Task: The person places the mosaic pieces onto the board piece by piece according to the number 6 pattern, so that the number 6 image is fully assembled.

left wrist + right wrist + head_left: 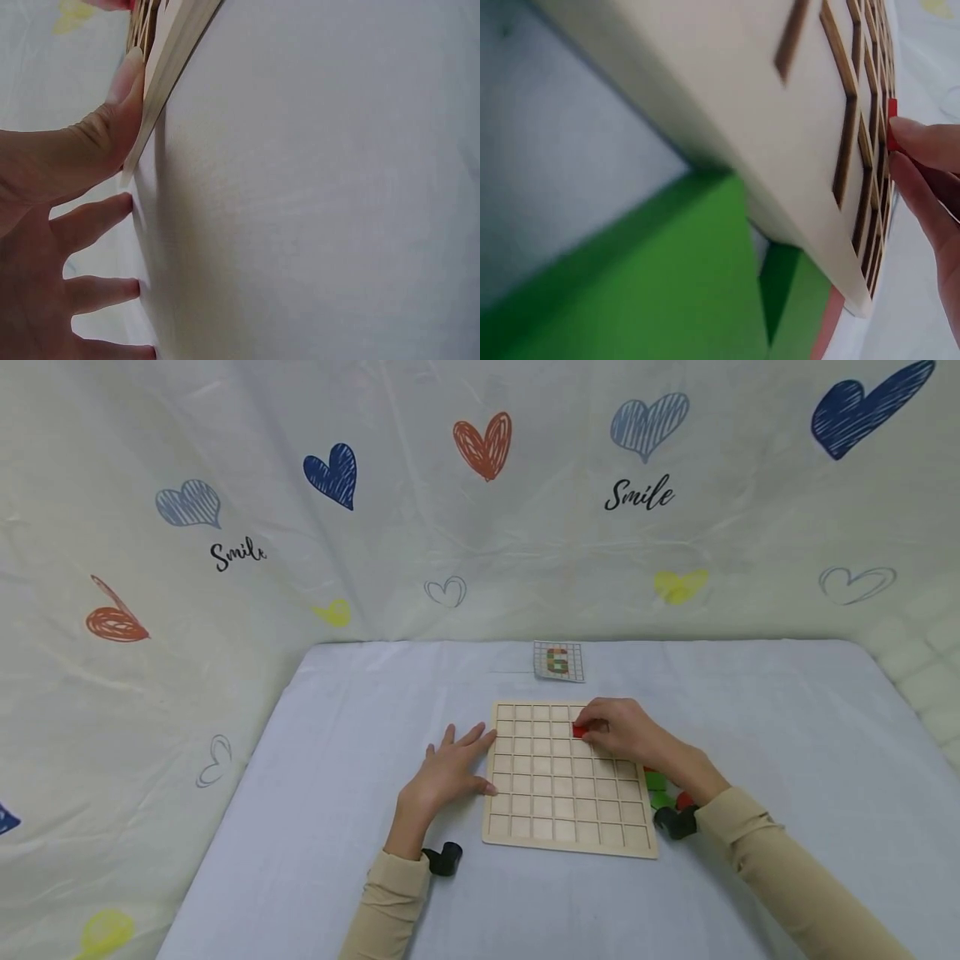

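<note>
A light wooden board with a grid of square recesses lies flat on the table. My right hand pinches a small red tile between thumb and fingers at a cell in the board's upper right part. Whether the tile is fully seated there I cannot tell. At the board's left edge rests my left hand, its fingers spread and straight. The left wrist view shows its thumb against the board's rim and the fingertips down on the cloth.
Green tiles and a red piece lie beside the board's right edge, partly hidden by the right wrist. Behind the board is a small gridded card with a coloured figure like a 6. White cloth covers the table.
</note>
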Demonstrator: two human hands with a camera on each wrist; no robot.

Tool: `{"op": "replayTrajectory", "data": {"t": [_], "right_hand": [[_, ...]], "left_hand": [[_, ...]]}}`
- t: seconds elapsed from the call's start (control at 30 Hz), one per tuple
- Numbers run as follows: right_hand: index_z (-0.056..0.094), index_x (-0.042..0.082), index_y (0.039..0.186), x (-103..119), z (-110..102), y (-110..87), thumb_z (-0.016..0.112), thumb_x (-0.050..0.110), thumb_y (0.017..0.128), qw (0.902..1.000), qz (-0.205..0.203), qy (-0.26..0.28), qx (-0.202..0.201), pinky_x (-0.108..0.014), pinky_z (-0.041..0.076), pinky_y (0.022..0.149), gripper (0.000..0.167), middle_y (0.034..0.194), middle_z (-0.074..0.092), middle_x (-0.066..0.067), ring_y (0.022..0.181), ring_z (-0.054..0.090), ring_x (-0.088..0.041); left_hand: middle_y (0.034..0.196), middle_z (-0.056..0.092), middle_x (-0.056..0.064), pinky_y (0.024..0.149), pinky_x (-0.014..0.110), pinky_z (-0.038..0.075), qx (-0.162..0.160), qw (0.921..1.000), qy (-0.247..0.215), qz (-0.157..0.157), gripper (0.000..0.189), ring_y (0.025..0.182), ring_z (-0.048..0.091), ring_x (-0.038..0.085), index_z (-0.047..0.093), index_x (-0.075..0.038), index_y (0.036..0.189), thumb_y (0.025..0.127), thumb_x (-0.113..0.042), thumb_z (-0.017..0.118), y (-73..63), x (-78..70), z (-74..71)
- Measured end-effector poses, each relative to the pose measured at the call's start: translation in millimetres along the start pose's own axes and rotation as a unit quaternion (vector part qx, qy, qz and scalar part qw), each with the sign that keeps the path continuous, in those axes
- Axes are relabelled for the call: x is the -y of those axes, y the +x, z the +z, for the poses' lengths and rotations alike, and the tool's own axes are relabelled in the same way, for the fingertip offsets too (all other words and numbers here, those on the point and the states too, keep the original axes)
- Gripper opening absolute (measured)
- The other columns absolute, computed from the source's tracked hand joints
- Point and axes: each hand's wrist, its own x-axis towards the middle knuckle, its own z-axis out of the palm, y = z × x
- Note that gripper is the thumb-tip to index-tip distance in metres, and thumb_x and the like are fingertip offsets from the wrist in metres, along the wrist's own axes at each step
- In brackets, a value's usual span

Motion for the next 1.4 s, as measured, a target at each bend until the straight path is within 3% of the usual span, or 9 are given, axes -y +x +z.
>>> {"op": "replayTrajectory", "data": {"t": [0.5, 0.93, 1.23, 1.4], "right_hand": [[0.081, -0.001, 0.087, -0.2, 2.2, 0.4, 0.079, -0.007, 0.083, 0.9976, -0.044, -0.047, -0.026, -0.045, 0.061, 0.080, 0.007, 0.097, 0.076, -0.012, 0.092, 0.073, -0.032], [0.080, 0.002, 0.096, 2.6, -7.4, -6.6, 0.074, -0.005, 0.088, 0.9994, 0.016, -0.028, -0.015, -0.045, 0.060, 0.081, 0.013, 0.098, 0.077, -0.009, 0.092, 0.072, -0.028], [0.079, 0.003, 0.100, -1.9, -22.8, -32.8, 0.074, -0.003, 0.089, 0.9985, 0.040, -0.034, -0.018, -0.034, 0.058, 0.074, 0.014, 0.094, 0.075, -0.004, 0.081, 0.067, -0.016], [0.079, 0.003, 0.102, -5.2, -30.5, -46.7, 0.075, -0.001, 0.089, 0.9971, 0.062, -0.041, -0.014, -0.034, 0.058, 0.075, 0.015, 0.095, 0.074, -0.002, 0.082, 0.065, -0.015]], "left_hand": [[0.169, 0.030, 0.001, 0.116, 0.078, 0.015, -0.005, 0.9999, -0.007, 0.006, 0.093, 0.156, 0.011, 0.050, 0.042, -0.022, 0.159, 0.078, -0.035, 0.086, 1.4, -1.6, -0.2], [0.169, 0.030, 0.002, 0.116, 0.078, 0.015, -0.002, 1.0000, -0.007, 0.007, 0.092, 0.156, 0.011, 0.050, 0.042, -0.022, 0.159, 0.079, -0.034, 0.086, 2.2, -2.4, 0.9], [0.169, 0.029, 0.002, 0.117, 0.078, 0.014, 0.000, 1.0000, -0.006, 0.003, 0.093, 0.157, 0.010, 0.050, 0.041, -0.021, 0.160, 0.080, -0.034, 0.086, 0.9, -2.1, 0.4], [0.169, 0.028, 0.003, 0.117, 0.078, 0.014, 0.002, 1.0000, -0.009, 0.001, 0.093, 0.157, 0.009, 0.050, 0.041, -0.021, 0.160, 0.080, -0.034, 0.086, -0.1, -0.9, 0.8]]}}
